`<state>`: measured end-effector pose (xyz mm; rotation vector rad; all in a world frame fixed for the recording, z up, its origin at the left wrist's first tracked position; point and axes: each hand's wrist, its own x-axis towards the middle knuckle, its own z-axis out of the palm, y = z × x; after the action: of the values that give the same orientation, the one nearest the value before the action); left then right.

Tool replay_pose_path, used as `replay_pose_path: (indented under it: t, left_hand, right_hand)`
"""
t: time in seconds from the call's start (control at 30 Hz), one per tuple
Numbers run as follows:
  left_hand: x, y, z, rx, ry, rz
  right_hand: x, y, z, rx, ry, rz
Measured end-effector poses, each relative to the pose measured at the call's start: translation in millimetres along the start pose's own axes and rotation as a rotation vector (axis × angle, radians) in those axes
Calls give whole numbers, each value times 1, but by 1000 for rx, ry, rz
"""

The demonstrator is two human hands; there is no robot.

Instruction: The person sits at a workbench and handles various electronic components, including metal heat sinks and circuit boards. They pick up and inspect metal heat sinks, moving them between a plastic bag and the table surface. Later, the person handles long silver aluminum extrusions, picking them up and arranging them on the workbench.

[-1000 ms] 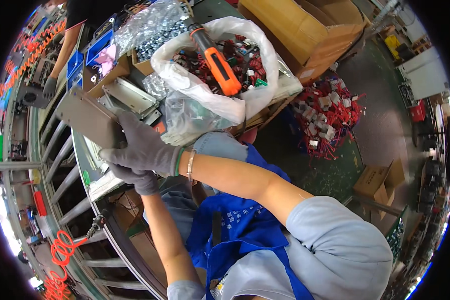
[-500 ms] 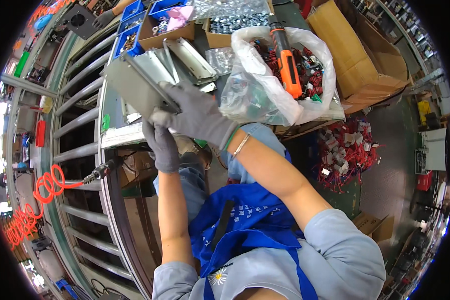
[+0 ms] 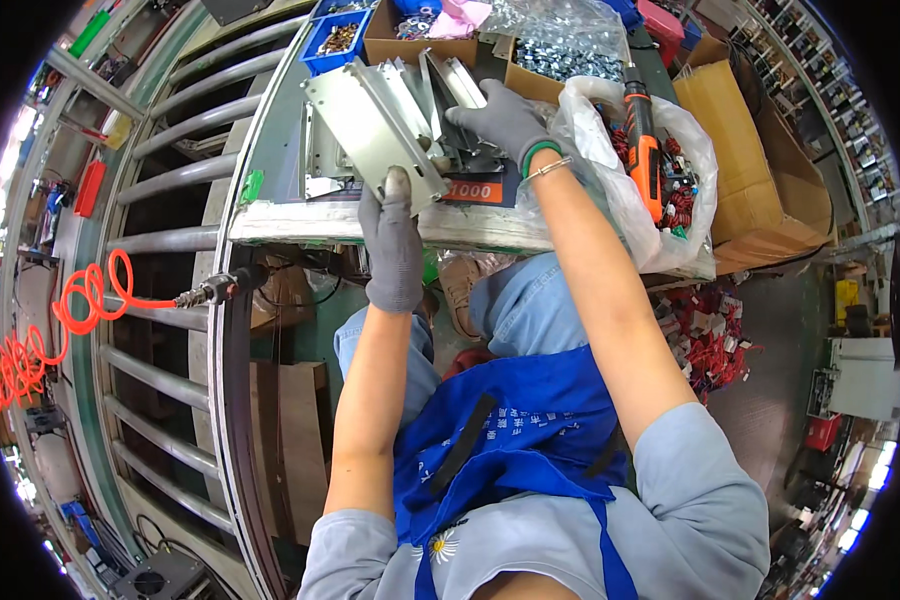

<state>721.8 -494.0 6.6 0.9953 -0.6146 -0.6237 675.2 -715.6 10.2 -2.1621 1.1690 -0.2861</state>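
My left hand (image 3: 392,245), in a grey glove, grips the near end of a long flat grey metal plate (image 3: 370,130) that slants up and away over the workbench (image 3: 270,225). My right hand (image 3: 500,120), also gloved in grey, reaches past it and rests on more metal brackets (image 3: 450,85) lying on the bench. Its fingers are spread over them; whether it grasps one I cannot tell.
An orange power screwdriver (image 3: 642,150) lies in a white plastic bag (image 3: 660,215) of red parts at the right. Cardboard boxes (image 3: 740,130), a blue bin (image 3: 342,38) of small parts and a bag of washers (image 3: 560,45) stand behind. A roller conveyor (image 3: 160,190) and orange coiled hose (image 3: 80,300) are left.
The view has swung so the bench is now straight ahead. My right hand has let go of the plate and moved to the brackets; my left hand keeps the plate.
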Motion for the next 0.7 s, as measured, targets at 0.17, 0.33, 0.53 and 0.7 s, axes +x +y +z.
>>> replay_pose_path:
  t: [0.17, 0.33, 0.53, 0.7]
  left_hand:
    - [1, -6, -2, 44, 23, 36]
    - [6, -9, -8, 51, 14, 81]
    - [9, -10, 1, 176, 74, 149]
    - [15, -9, 19, 293, 19, 249]
  right_hand:
    - [-17, -4, 6, 205, 221, 14]
    - [-49, 1, -18, 887, 134, -158]
    - [-87, -32, -16, 1077, 71, -300]
    - [-88, -33, -7, 999, -79, -295]
